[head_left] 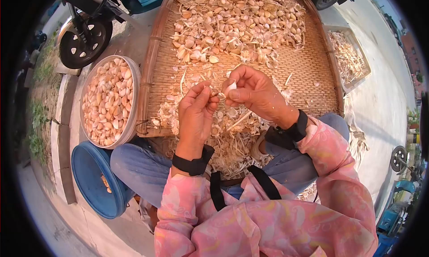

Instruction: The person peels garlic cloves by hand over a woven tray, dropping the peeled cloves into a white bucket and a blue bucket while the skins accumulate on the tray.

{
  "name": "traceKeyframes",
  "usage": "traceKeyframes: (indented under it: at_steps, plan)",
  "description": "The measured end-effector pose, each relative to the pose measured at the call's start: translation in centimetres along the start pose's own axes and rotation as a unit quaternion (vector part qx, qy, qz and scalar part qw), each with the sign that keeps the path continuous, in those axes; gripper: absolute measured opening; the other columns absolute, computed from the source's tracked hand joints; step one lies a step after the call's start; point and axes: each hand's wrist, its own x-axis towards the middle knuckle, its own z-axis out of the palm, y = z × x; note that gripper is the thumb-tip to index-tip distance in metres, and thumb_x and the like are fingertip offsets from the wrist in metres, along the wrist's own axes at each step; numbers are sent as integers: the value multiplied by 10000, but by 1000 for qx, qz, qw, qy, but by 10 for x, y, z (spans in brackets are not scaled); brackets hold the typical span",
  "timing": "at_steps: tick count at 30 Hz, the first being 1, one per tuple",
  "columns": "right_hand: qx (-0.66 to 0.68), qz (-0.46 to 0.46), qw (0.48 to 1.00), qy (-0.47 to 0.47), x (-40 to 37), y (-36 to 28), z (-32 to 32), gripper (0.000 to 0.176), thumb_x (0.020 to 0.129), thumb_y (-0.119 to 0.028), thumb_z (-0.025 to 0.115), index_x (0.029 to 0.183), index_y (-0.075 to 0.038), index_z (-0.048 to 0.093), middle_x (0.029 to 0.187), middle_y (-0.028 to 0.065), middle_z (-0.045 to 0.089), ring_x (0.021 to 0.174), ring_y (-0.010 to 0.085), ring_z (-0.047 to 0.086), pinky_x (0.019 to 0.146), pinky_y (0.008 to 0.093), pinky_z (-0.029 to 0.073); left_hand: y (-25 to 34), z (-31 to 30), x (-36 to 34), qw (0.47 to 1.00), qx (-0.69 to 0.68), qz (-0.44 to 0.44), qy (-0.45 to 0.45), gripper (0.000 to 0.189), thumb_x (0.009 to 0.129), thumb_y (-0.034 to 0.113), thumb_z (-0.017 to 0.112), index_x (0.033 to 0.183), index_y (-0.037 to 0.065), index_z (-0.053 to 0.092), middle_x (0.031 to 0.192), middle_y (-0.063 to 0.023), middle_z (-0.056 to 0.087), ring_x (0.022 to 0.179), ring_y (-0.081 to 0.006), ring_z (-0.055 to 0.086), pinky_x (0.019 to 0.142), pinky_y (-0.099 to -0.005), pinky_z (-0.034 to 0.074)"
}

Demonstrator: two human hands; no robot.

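Observation:
My left hand [195, 114] and my right hand [255, 92] meet over the near part of a woven bamboo tray [308, 78]. A pale garlic clove [230, 87] is pinched between the thumb and fingers of my right hand. The fingertips of my left hand are closed right beside it, on a small brownish bit that I cannot make out clearly. Beyond my hands lies a broad heap of garlic cloves [237, 22] mixed with papery skins. Loose skins and dry stalks [223, 129] lie below my hands.
A white bucket [136, 96] full of garlic cloves [108, 103] stands left of the tray. Nearer me is a blue bucket [82, 167] with a few cloves inside. At the right sits a pale crate [364, 62] of dry scraps. A wheeled vehicle [85, 40] stands at upper left.

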Motion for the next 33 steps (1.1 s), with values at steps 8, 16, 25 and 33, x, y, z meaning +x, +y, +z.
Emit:
traceKeyframes:
  at_steps: [8,16,25,33]
  plan:
    - [228,-132,915,-304,-42,-77,109,90,778,-29,653,805,48,615,850,251,606,679,279,632,569,280,533,14,4,-32,992,-88,-79,-54,217,879,59,535,1084,-10,517,905,-95,608,739,-116,617,615,-171,519]
    - [315,-180,924,-119,-63,-76,136,103,735,-13,699,703,61,634,767,245,612,623,247,634,570,278,546,12,7,-48,982,-139,-110,-69,205,887,73,522,1082,12,517,1011,-161,598,818,-148,631,677,-188,537]
    - [-39,-238,961,-138,-39,-55,96,70,763,8,649,798,57,614,858,198,600,698,231,617,606,279,522,11,10,-57,969,-216,-119,-14,198,906,128,503,1087,47,507,1003,-110,576,945,-199,589,815,-324,521]
    - [-429,-118,893,72,9,5,22,156,853,-55,575,1000,-8,588,889,54,551,772,118,554,637,237,465,8,-20,-41,930,-348,-117,26,182,921,140,479,1056,20,496,981,-142,552,731,-97,524,665,-219,486]
